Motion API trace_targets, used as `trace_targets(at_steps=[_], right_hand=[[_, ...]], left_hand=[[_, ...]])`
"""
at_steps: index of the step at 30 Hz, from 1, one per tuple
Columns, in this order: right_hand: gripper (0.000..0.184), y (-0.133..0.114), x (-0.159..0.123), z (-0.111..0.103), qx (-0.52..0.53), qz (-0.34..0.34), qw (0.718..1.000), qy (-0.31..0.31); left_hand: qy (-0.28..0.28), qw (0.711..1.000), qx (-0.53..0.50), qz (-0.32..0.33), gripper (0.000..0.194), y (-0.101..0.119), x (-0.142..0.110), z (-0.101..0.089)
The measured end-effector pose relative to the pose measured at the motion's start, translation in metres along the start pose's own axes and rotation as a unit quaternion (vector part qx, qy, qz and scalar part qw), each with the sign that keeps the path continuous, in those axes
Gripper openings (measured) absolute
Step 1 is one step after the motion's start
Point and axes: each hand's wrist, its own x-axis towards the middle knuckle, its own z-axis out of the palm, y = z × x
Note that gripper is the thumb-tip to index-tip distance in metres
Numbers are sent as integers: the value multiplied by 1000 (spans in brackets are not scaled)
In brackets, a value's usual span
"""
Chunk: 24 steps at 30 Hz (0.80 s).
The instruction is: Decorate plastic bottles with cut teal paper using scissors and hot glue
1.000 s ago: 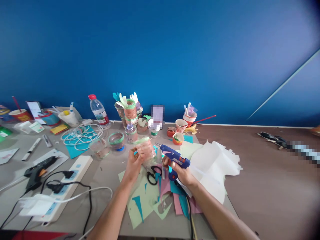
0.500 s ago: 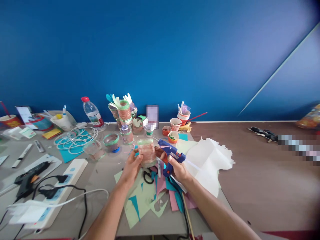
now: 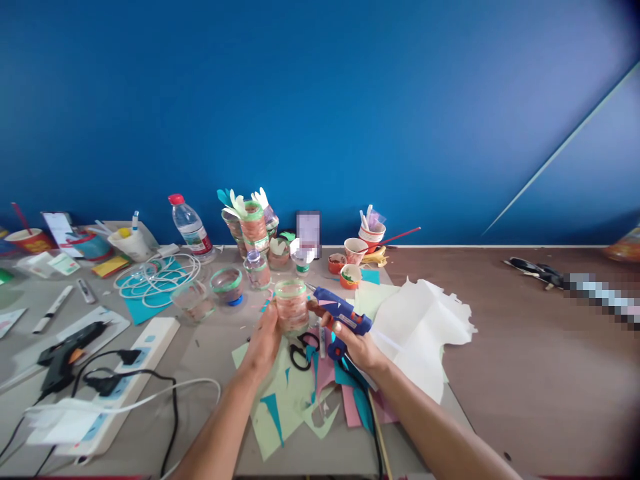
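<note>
My left hand [image 3: 266, 340] is closed round the left side of a clear plastic cup [image 3: 291, 308] with a green rim and a pinkish-brown band. In my right hand [image 3: 356, 343] is a blue hot glue gun [image 3: 343, 313], its nozzle pointing up and left near the cup's rim. The fingertips of my right hand reach close to the cup's right side; whether they touch it I cannot tell. Below the cup lie black-handled scissors [image 3: 301, 357] on pale green paper [image 3: 265, 427], with blue and pink scraps around them.
A white power strip [image 3: 143, 360] with cables and a black glue gun [image 3: 65, 360] lie at the left. Decorated cups [image 3: 255, 227], a water bottle [image 3: 190, 227] and a phone [image 3: 309, 227] stand near the blue wall. Crumpled white paper [image 3: 425, 320] spreads at the right.
The cup has tilted, so its green rim and opening show more. My left hand has turned with its back more toward me. The whole view has shifted slightly.
</note>
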Motion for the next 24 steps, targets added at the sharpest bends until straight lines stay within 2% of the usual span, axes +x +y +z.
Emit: trace_targets(at_steps=[3,9,11,16,24], right_hand=[[30,-1,0,0,-11,-2,1000,-10],[31,-10,3,2,5,-16,1000,-17],[34,-14,3,2,-10,-15,999,-31],[37,-21,1,5,-58,-1,996,-65],[34,-29,1,10,-99,64,992,-42]], left_hand=[[-14,998,53,-5,50,3,-2,3],[100,991,88,20,48,1,3,-6],[117,986,116,20,49,1,4,-7],[87,978,187,22,50,2,5,-7],[85,964,246,52,51,-3,6,-13]])
